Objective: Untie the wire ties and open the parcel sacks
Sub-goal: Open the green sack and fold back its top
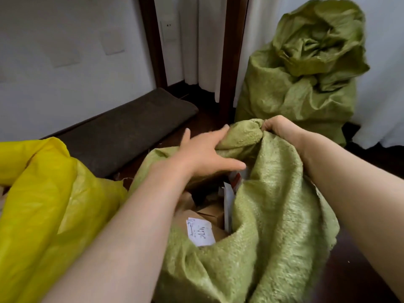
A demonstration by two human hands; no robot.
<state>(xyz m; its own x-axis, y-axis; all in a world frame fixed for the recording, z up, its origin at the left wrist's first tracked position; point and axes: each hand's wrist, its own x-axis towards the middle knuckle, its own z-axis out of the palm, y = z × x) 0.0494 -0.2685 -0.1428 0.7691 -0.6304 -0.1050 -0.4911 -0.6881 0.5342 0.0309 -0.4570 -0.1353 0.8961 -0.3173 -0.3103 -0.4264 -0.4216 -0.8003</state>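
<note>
Near green sack [273, 215]: stands on the floor in the near middle, between the two forearms. Its mouth gapes open and the woven cloth lies in loose folds around the opening.
Left grip [205, 154]: a bare hand with fingers straight and spread and the thumb out to the right. It lies flat on the far-left rim of the near green sack and holds nothing.
Right grip [278, 127]: a bare hand at the far edge of the sack's mouth, fingers curled tight round a bunched fold of the rim.
Inside the sack: brown cardboard parcels [209, 213] fill the opening. A white label [200, 235] with dark writing lies on the nearest one, and a red-and-white packet [237, 179] stands just under the left thumb.
Yellow sack [43, 193]: slumped at the near left, touching the near green sack's left side.
Far green sack [306, 84]: upright at the far right, well apart from both hands. Its top is crumpled and spread open, and it stands against a white curtain [382, 84].
Mat [131, 132]: dark grey, lying along the foot of the white wall [65, 40] at the far left.
Door frame [231, 62]: dark wood, upright in the far middle, just left of the far green sack.
Floor [360, 270]: dark, showing at the near right beside the sack.
</note>
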